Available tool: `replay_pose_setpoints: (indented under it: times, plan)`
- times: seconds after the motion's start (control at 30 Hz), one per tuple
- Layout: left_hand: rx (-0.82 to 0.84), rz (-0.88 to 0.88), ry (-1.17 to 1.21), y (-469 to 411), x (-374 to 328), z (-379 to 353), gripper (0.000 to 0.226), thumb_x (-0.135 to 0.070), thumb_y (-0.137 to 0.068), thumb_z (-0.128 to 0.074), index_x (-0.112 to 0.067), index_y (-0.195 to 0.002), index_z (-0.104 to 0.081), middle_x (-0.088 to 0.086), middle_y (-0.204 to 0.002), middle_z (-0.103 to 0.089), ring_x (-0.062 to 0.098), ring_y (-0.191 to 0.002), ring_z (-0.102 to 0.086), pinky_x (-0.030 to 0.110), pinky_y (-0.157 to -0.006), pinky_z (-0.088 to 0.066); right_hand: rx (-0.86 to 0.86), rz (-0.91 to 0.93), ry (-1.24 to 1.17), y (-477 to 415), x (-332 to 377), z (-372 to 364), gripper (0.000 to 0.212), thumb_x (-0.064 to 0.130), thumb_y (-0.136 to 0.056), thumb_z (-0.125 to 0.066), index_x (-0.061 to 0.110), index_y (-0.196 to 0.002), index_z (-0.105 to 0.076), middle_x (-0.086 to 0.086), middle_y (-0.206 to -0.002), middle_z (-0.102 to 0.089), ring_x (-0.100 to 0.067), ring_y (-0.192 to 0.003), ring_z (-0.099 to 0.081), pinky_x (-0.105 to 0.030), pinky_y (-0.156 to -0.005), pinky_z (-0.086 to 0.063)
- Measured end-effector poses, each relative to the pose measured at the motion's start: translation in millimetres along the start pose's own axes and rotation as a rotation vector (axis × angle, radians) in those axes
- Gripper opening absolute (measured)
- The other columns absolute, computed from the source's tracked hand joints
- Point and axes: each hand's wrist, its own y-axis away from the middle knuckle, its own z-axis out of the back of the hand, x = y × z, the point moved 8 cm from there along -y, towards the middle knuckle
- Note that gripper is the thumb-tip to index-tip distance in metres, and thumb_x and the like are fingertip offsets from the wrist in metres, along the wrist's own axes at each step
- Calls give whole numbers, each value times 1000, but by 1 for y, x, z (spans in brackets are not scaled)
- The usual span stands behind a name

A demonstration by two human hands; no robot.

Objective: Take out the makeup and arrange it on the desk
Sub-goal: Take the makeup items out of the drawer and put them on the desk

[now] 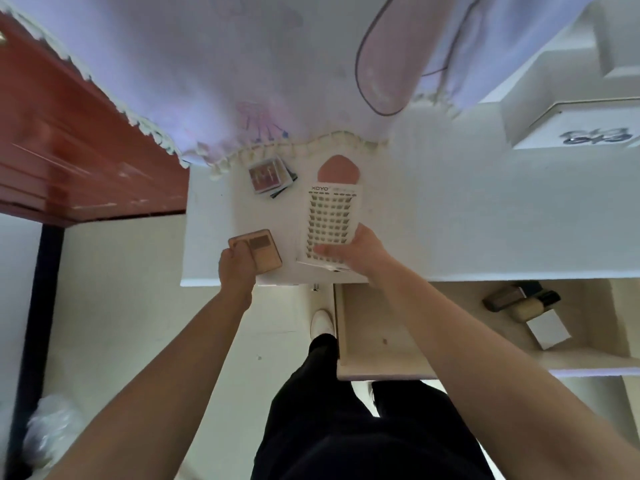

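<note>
At the tabletop's [450, 220] near edge, the right hand [360, 252] pinches the near end of a lash card [330, 220], thumb on top, while the left hand's [237, 268] fingers [231, 253] curl round a brown compact [259, 249] just left of it. The card, marked "XOYO", looks thin, light and bendable, its lashes delicate, so it is best held by its bare margins. The compact seems stiff.

A: How many palettes are showing?
B: Two are showing: a red palette [266, 174] far, a brown palette [265, 251] near left.
A: What else is sitting there?
B: One lash card [329, 216] and one pink sponge [338, 169]. In the drawer [363, 341] on the right, one bottle [530, 310], one brown case [502, 297] and one white box [549, 330] are lying.
</note>
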Motion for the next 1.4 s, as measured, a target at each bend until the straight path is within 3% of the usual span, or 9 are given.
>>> replay_pose_setpoints:
  times: [0.17,0.27,0.37,0.47,0.67,0.93,1.13,1.27,1.4]
  plan:
    - [80,-10,-50,-37,-11,8,32,-24,-95,-38,-4,-106,-60,11,-96,-59,23,-74,-52,35,-64,-46,-49,-14,-39,-36,22,-43,46,24,-76,-87,22,-118,-67,5,-115,-73,-14,-106,-68,-35,-96,-55]
    - [88,-55,-112,-50,-18,11,40,-32,-91,-45,-2,-114,-58,14,-109,-62,28,-86,-59,36,-69,-47,-70,12,-75,-46,40,-54,37,34,-85,-78,25,-119,-67,6,-117,-73,-14,-107,-68,-39,-98,-55]
    - [61,-94,-232,-53,-29,12,47,-36,-94,-49,-5,-129,-51,13,-128,-48,28,-94,-54,36,-76,-44,-108,48,-94,-35,58,-44,36,41,-89,-72,26,-122,-66,12,-113,-73,-7,-103,-68,-26,-88,-55]
    - [21,-82,-338,-50,-33,10,49,-36,-96,-49,-6,-134,-46,15,-133,-40,32,-96,-52,41,-85,-46,-269,76,-117,-13,56,-11,34,48,-92,-67,26,-118,-65,13,-106,-73,-4,-95,-68,-18,-74,-53]
    - [-36,-121,-381,-43,-38,1,50,-32,-92,-55,-5,-133,-47,16,-133,-47,37,-121,-47,50,-95,-44,-724,-131,-254,27,-15,46,43,55,-93,-59,18,-111,-47,5,-101,-66,-15,-92,-66,-38,-79,-57]
    - [-8,-154,-535,-36,-43,-9,59,-39,-89,-59,-7,-136,-43,16,-138,-40,36,-126,-38,49,-100,-38,-554,-220,115,3,-21,32,59,54,-91,-62,11,-127,-47,-6,-124,-57,-26,-109,-61,-44,-93,-52]
    - [14,-450,-646,-8,-69,-35,56,-34,-93,-55,-11,-143,-42,16,-149,-31,37,-136,-29,51,-110,-26,-592,-250,302,29,-19,76,71,49,-96,-54,12,-152,-29,-13,-149,-36,-32,-136,-41,-48,-109,-39]
    - [122,-771,-692,35,-88,-80,52,-33,-91,-52,-12,-139,-47,16,-148,-34,37,-136,-30,55,-111,-29,-739,-243,342,71,-37,128,45,43,-98,-50,19,-136,-50,-5,-134,-54,-22,-116,-58,-38,-89,-49]
    - [262,-965,-826,92,-87,-136,61,-40,-85,-42,-9,-138,-50,19,-149,-36,39,-137,-31,56,-110,-25,-900,-347,283,122,-80,179,26,34,-97,-46,18,-114,-59,-2,-113,-62,-21,-91,-58,-33,-72,-43]
